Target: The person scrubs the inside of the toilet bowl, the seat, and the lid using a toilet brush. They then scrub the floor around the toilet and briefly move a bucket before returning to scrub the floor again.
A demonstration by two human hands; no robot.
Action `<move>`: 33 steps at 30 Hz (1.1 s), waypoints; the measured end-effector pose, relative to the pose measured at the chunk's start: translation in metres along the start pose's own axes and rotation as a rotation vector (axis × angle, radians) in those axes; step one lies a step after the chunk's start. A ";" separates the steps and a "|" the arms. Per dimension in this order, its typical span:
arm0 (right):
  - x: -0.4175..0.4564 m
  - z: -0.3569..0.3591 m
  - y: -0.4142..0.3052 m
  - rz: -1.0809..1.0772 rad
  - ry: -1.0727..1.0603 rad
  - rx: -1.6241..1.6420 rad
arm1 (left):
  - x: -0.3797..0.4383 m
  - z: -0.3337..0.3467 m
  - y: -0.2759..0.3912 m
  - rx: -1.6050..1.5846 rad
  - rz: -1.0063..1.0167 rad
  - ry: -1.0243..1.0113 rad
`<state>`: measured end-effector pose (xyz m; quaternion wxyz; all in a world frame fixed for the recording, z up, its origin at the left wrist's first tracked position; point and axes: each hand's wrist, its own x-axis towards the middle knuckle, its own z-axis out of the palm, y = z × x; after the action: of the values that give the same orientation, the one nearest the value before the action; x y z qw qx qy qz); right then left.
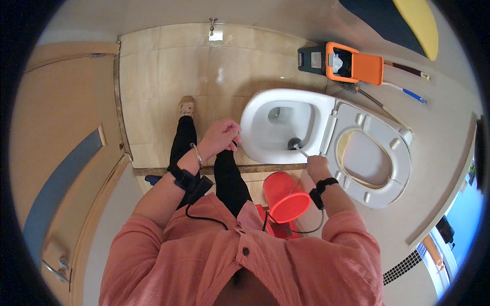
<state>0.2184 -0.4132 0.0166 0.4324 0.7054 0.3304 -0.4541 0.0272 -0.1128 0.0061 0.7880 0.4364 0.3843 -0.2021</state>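
Note:
My right hand (317, 166) grips the pale handle of a toilet brush (301, 150). The brush's dark round head (294, 144) presses against the inner wall of the white toilet bowl (264, 126), on the side nearer me. Raised behind the bowl are the toilet seat and lid (400, 168). My left hand (222, 135) hovers just off the bowl's front rim with its fingers partly curled. A small dark spot shows by those fingers, and whether they hold anything is unclear.
A red bucket (287, 195) stands close to my legs, below my right wrist. Past the toilet is an open bin with an orange lid (367, 68). Several long-handled brushes, one with a blue grip (413, 95), lean along the wall. A wooden door (72, 111) is at left.

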 end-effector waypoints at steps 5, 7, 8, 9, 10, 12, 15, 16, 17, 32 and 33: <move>0.009 0.058 -0.009 0.112 0.154 0.557 | 0.021 0.039 -0.021 0.172 -0.019 -0.108; 0.029 0.114 -0.027 0.103 0.192 0.750 | 0.034 0.065 -0.036 0.232 -0.017 -0.210; 0.029 0.126 -0.034 0.126 0.198 0.879 | 0.043 0.077 -0.049 0.289 -0.036 -0.286; 0.021 0.119 -0.052 0.207 0.167 1.087 | 0.055 0.090 -0.065 0.348 -0.054 -0.357; -0.004 0.084 -0.061 0.272 0.058 1.445 | 0.062 0.102 -0.071 0.400 -0.072 -0.414; -0.040 0.058 -0.073 0.275 -0.044 2.019 | 0.057 0.141 -0.053 0.415 -0.272 -0.372; -0.075 0.045 -0.080 0.161 -0.079 2.375 | 0.050 0.187 -0.056 0.285 -0.438 -0.390; -0.074 0.056 -0.082 0.091 -0.121 2.469 | 0.050 0.199 -0.060 0.214 -0.469 -0.409; -0.081 0.057 -0.079 0.069 -0.061 2.431 | 0.051 0.206 -0.063 0.337 -0.397 -0.445; -0.209 0.190 0.265 0.736 1.236 0.840 | 0.060 0.220 -0.043 0.357 -0.375 -0.148; -0.201 0.183 0.281 0.680 1.209 0.702 | 0.061 0.220 -0.042 0.342 -0.386 -0.134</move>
<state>0.3207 -0.7086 0.2505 0.0439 0.9889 0.1109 0.0889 0.1319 -0.3198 0.0073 0.6733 0.4675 0.3676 -0.4393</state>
